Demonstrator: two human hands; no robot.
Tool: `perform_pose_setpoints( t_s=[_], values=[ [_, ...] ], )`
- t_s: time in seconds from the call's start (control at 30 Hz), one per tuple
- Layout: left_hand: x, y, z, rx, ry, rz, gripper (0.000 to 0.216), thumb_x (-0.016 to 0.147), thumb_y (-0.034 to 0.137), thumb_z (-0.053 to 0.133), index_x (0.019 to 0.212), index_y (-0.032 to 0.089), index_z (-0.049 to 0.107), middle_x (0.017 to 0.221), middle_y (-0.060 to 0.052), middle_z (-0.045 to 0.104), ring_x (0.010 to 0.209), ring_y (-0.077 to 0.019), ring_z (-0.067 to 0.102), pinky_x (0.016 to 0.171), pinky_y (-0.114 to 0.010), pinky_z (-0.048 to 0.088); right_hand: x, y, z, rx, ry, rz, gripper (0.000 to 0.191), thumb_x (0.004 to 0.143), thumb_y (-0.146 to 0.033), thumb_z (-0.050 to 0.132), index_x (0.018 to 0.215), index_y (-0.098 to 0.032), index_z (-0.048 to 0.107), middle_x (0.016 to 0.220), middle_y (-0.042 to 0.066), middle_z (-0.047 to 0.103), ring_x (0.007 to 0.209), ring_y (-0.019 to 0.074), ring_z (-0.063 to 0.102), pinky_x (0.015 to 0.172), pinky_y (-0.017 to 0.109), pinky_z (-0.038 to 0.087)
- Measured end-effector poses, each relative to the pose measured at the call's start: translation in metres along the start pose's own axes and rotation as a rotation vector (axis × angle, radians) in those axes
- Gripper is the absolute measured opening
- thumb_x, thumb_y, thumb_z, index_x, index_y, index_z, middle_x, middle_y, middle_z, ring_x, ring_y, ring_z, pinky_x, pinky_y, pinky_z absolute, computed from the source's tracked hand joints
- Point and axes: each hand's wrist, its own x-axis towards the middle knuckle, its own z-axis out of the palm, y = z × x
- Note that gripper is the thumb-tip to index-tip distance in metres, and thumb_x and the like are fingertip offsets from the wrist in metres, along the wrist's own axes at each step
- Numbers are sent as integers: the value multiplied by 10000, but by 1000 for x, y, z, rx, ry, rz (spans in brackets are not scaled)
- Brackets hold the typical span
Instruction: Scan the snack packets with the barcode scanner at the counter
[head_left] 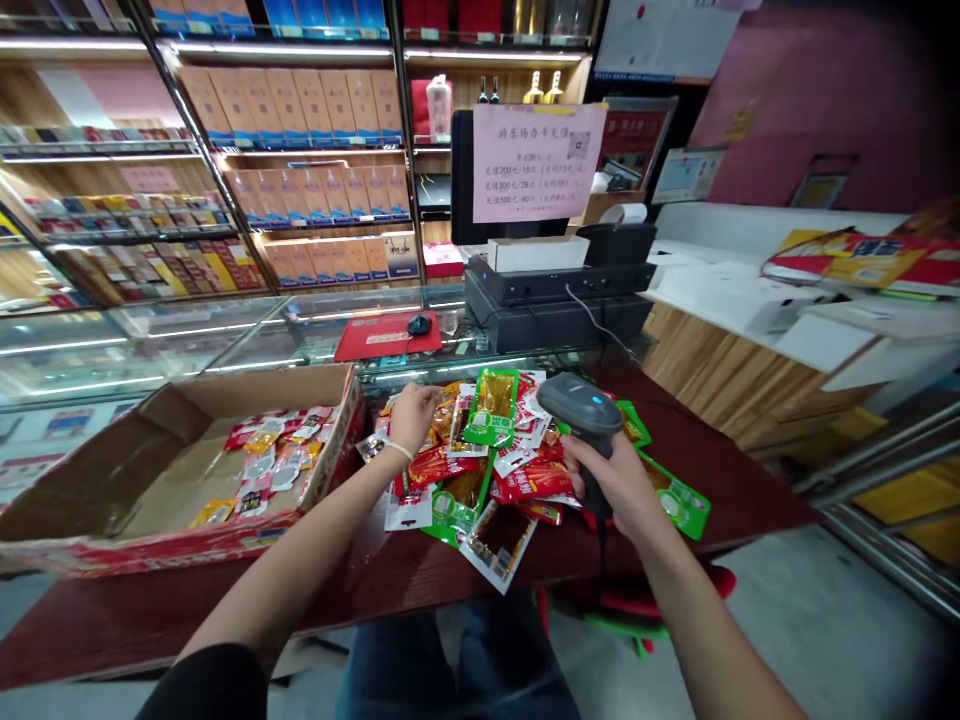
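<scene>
My right hand (611, 475) is wrapped round the handle of a dark grey barcode scanner (577, 400) with a lit blue light. The scanner hangs over the right side of a heap of snack packets. My left hand (414, 418), a pale band on its wrist, is at the heap's left back edge beside orange packets (444, 412). Its fingers are drawn together; what they pinch, if anything, I cannot make out. On the heap lie a green packet (493, 408), red packets (531, 480) and a clear-fronted brown packet (499, 545).
An open cardboard box (161, 480) with several small packets stands at the left. Behind the heap are a red mouse pad (375, 338), a mouse (419, 325) and a black till (555, 315) under a monitor with a paper sign (536, 165). Glass counters and stocked shelves line the back.
</scene>
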Motion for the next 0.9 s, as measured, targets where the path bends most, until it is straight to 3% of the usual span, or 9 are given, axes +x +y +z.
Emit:
perform_pose_setpoints(
  t_s=[0.2, 0.27, 0.4, 0.67, 0.9],
  values=[
    [-12, -4, 19, -96, -325, 19, 282, 829, 271, 650, 1081, 210, 763, 1034, -100, 748, 988, -286, 670, 899, -363, 472, 4, 3, -5, -12, -33, 12, 409, 752, -517, 779, 792, -244, 477, 524, -68, 530, 380, 100, 433, 389, 237, 372],
    [-15, 0, 16, -121, -351, -25, 325, 828, 322, 665, 1119, 203, 748, 1075, -104, 750, 1018, -303, 675, 912, -382, 477, 6, 5, -3, -4, -38, 9, 418, 744, -522, 783, 770, -242, 475, 529, -66, 533, 379, 99, 439, 388, 238, 374],
    [-15, 13, 0, -209, -278, -98, 303, 841, 297, 652, 1105, 181, 747, 1184, -124, 725, 1122, -311, 652, 1001, -410, 454, 10, 6, 7, -17, -82, 4, 420, 747, -535, 775, 739, -237, 479, 523, -60, 524, 384, 101, 444, 391, 240, 377],
    [-16, 29, -65, -543, -151, -100, 347, 829, 245, 644, 1162, 150, 667, 1095, -110, 714, 1007, -206, 664, 929, -342, 507, 11, -5, 42, -8, -172, 8, 426, 730, -548, 779, 782, -228, 501, 517, -66, 519, 381, 99, 442, 392, 231, 379],
    [-17, -12, -144, -529, -5, -187, 361, 789, 293, 672, 1120, 150, 672, 904, -47, 674, 808, -148, 623, 773, -273, 504, 17, -13, 87, -64, -307, 7, 430, 745, -547, 764, 650, -209, 515, 453, -42, 504, 368, 100, 460, 391, 225, 376]
  ],
)
